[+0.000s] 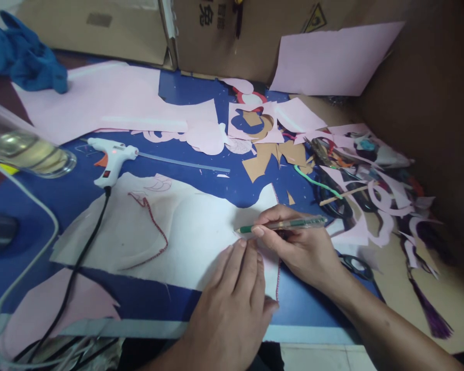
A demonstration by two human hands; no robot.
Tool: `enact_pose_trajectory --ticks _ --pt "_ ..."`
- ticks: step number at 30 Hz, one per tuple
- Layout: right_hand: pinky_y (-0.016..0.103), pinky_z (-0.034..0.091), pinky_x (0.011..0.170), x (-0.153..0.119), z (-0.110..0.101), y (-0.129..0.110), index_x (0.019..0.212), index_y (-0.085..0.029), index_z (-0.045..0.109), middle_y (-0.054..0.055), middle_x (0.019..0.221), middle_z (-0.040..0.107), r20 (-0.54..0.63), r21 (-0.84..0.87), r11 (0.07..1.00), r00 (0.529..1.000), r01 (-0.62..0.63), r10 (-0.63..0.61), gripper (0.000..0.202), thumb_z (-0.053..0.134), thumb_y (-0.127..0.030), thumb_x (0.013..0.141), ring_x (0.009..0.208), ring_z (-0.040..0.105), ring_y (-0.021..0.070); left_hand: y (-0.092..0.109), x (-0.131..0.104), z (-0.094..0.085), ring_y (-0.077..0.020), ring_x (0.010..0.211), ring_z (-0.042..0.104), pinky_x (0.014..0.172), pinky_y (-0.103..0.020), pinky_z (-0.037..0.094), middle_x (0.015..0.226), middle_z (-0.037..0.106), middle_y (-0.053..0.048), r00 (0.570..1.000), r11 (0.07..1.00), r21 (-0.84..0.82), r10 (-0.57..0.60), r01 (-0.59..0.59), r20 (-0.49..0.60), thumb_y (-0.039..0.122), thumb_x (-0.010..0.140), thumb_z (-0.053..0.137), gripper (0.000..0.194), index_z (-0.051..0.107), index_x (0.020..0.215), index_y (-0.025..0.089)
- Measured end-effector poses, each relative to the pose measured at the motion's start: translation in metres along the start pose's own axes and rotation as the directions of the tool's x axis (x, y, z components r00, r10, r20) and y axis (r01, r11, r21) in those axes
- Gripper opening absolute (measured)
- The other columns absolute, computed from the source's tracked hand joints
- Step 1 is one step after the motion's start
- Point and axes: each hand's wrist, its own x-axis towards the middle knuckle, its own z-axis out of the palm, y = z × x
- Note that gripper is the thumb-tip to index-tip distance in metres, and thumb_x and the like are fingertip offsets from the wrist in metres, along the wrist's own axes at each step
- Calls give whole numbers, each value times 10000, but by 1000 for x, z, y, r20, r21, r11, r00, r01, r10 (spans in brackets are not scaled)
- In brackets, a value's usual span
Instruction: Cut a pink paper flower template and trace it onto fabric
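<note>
A piece of white cloth point(201, 232) with dark red stitching along its right edge and a red stitched line on its left part lies on the blue table. My left hand point(235, 293) rests flat on its right half, fingers stretched out side by side. Just above those fingertips, my right hand point(294, 237) grips a green pen point(294, 223) with a clear barrel. The pen points left, its tip at the cloth close to my left fingers. Any mark under the tip is too faint to make out.
A white glue gun point(112, 157) lies left, its black cord crossing the cloth. A glass jar point(34, 154) stands beyond it. Pink paper point(139, 98) spreads behind. Scraps, a green cord point(317, 183) and scissors point(355, 265) crowd the right. Cardboard boxes point(224, 41) wall the back.
</note>
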Motion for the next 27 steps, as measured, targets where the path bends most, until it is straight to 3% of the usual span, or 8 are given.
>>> enact_pose_trajectory --ticks 6,20,27 --pt "210 541 554 0 0 1 893 -233 774 -6 818 782 13 -28 1000 1000 0 0 118 775 -285 999 644 722 131 0 0 -1 -300 1487 604 1281 -428 434 1520 723 -147 1000 1000 -9 4 -4 13 477 1104 603 527 721 1398 56" --pt "208 525 550 -1 -1 0 892 -229 767 -14 800 763 32 -23 1000 999 1 -1 138 763 -297 1012 625 693 119 -1 1 0 -291 1457 631 1258 -430 448 1488 745 -134 1000 1000 -5 1 -1 -12 450 1147 508 504 735 1373 61" --pt "209 564 577 -2 -5 -4 906 -237 762 -15 795 773 -23 12 1000 1000 19 -19 94 776 -266 995 655 726 134 -1 1 0 -290 1474 617 1279 -425 413 1510 731 -140 1000 1000 -3 -5 5 -20 443 1157 482 513 720 1390 54"
